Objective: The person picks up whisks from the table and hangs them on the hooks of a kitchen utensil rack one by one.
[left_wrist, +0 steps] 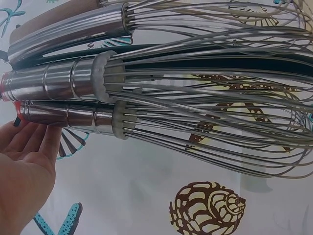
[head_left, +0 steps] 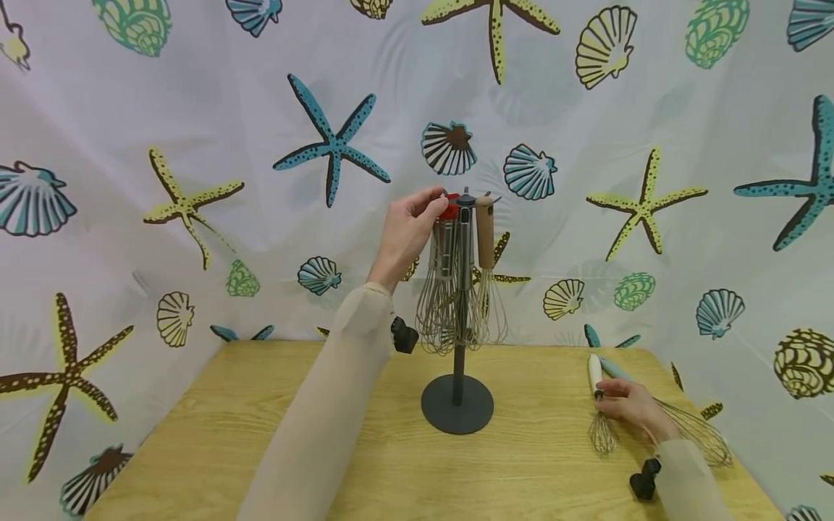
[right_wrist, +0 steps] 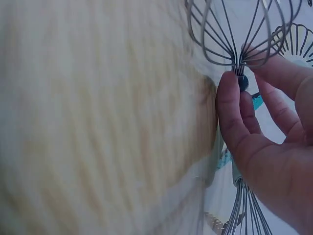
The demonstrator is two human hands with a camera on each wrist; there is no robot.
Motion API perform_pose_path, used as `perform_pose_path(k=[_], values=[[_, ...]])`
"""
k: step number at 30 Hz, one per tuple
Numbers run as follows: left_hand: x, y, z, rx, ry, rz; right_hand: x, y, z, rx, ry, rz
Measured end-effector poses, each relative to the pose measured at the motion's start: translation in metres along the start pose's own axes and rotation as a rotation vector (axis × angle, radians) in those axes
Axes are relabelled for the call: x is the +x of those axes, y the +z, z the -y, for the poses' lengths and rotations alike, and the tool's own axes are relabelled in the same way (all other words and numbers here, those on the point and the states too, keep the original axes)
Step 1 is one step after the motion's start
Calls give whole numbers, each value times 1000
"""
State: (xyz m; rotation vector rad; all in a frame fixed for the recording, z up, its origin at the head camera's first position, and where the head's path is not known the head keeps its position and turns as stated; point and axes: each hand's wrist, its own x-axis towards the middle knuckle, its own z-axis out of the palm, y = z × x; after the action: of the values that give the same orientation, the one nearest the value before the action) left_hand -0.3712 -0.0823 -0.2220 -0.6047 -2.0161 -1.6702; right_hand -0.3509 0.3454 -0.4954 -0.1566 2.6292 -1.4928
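My left hand (head_left: pixel 405 235) is raised to the top of a dark whisk stand (head_left: pixel 459 362), its thumb and fingers pinching the red end of a metal-handled whisk (head_left: pixel 445 250). Two steel handles with red ends, an upper whisk (left_wrist: pixel 54 78) and a lower whisk (left_wrist: pixel 63 113), show in the left wrist view; fingers are at the lower one. Over at the right of the table, my right hand (head_left: pixel 630 409) pinches a small whisk (head_left: pixel 603 434) at its neck, by a black ball. That whisk has a white handle, and its wires (right_wrist: pixel 239 44) spread above the fingertips in the right wrist view.
Beside the small whisk lies a larger whisk with a blue-grey handle (head_left: pixel 615 370), partly behind the right hand. A wooden-handled whisk (head_left: pixel 485 235) hangs on the stand's right side. Patterned cloth (head_left: pixel 391 94) rises behind and beside the wooden table (head_left: pixel 534 441).
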Motion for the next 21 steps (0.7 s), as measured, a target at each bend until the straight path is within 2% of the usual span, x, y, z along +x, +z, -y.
perform_pose_path(k=[5,11,21], values=[[1,0,0,-2,-1,3,3,1,1,10,40,-5],[0,0,0,-11,-9,13,0,4,7,105,92,-6],[0,-2,-1,-29,-15,8,4,5,6,86,72,4]])
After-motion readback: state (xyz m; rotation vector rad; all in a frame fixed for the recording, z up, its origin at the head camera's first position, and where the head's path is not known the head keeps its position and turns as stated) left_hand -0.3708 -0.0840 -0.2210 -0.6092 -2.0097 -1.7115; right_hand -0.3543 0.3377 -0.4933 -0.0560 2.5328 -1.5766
